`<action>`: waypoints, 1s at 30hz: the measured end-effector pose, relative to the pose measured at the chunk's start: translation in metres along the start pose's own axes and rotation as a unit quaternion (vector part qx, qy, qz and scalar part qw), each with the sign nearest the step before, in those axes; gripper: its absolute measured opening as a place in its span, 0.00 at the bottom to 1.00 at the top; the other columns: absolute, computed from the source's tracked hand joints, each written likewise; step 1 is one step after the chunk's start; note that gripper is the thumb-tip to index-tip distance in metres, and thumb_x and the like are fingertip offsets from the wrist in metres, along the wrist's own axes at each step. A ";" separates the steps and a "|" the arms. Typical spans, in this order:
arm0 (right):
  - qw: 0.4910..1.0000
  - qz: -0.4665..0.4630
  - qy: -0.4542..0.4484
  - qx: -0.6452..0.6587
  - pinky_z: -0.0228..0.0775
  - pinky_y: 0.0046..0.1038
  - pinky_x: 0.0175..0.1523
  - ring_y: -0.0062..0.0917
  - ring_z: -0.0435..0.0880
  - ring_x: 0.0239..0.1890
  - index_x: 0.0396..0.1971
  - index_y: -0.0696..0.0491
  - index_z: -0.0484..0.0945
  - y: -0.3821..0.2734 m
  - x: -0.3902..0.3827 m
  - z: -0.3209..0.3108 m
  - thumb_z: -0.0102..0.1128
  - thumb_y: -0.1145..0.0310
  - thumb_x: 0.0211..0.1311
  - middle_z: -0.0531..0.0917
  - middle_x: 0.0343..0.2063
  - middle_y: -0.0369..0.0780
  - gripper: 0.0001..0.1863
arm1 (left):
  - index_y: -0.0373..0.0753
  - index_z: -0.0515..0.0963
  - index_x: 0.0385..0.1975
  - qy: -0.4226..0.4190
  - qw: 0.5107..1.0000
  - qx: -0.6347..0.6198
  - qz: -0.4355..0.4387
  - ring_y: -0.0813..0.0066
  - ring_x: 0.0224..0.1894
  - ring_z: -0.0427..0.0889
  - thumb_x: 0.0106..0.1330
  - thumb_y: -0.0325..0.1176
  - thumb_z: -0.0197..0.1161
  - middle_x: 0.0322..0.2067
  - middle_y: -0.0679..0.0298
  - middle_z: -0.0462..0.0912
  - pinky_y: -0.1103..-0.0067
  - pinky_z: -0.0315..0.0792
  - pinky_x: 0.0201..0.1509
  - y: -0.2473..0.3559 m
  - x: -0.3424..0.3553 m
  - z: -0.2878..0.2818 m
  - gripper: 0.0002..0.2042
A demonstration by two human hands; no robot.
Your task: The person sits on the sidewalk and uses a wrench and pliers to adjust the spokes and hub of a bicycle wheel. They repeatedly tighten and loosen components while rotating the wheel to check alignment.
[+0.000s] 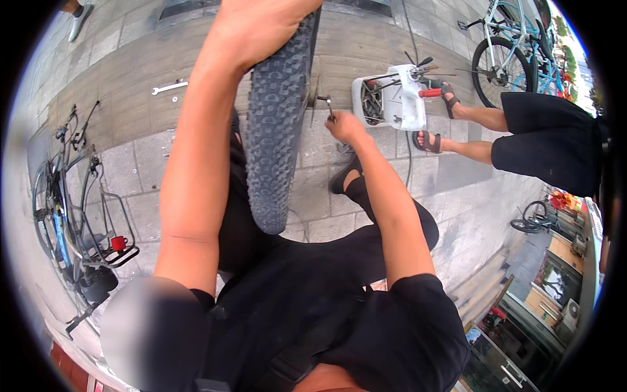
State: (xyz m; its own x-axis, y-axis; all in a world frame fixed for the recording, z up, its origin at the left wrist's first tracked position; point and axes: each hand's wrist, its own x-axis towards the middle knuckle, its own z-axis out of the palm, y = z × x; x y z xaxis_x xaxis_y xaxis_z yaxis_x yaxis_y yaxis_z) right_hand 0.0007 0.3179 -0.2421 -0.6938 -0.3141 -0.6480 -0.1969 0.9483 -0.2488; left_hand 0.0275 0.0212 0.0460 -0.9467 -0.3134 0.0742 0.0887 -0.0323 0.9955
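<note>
Resting on one knobbly tyre, left of one white bin, is the left hand, its grip beyond my sight; apart, the right hand clutches one metal tool.

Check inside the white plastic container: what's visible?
The white plastic container holds jumbled metal tools in its open left part. Its bottom and anything beneath them are covered.

Bicycle at left, sandalled bystander and white-framed bicycle at right
</note>
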 end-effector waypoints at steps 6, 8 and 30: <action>0.847 -0.145 0.227 -0.458 0.67 0.41 0.60 0.39 0.77 0.58 0.41 0.44 0.89 -0.018 0.024 -0.127 0.67 0.56 0.60 0.84 0.47 0.43 0.13 | 0.35 0.80 0.40 -0.002 0.999 -0.044 0.023 0.88 0.32 0.74 0.62 0.20 0.63 0.33 0.73 0.79 0.86 0.70 0.36 -0.004 0.006 0.006 0.08; 0.778 -0.201 0.238 -0.545 0.64 0.40 0.60 0.36 0.76 0.58 0.38 0.45 0.90 -0.054 0.010 -0.150 0.65 0.59 0.60 0.85 0.44 0.41 0.11 | 0.34 0.80 0.40 -0.008 0.999 -0.036 0.023 0.86 0.33 0.74 0.62 0.20 0.63 0.33 0.72 0.79 0.85 0.71 0.37 -0.005 0.007 0.004 0.08; 0.949 -0.097 0.120 -0.275 0.69 0.47 0.61 0.43 0.83 0.54 0.44 0.48 0.86 -0.001 0.019 -0.070 0.64 0.57 0.61 0.87 0.45 0.45 0.15 | 0.32 0.83 0.38 0.079 0.973 0.161 0.142 0.75 0.37 0.81 0.58 0.30 0.64 0.35 0.60 0.83 0.77 0.76 0.43 0.010 -0.007 0.004 0.11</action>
State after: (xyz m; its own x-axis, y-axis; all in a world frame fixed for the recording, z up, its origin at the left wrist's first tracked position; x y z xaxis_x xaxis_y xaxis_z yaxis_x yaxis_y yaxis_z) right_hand -0.0607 0.3145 -0.2038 -0.7325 -0.5287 -0.4288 -0.6232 0.7743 0.1100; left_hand 0.0337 0.0270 0.0552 -0.8368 -0.4093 0.3638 0.2131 0.3685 0.9049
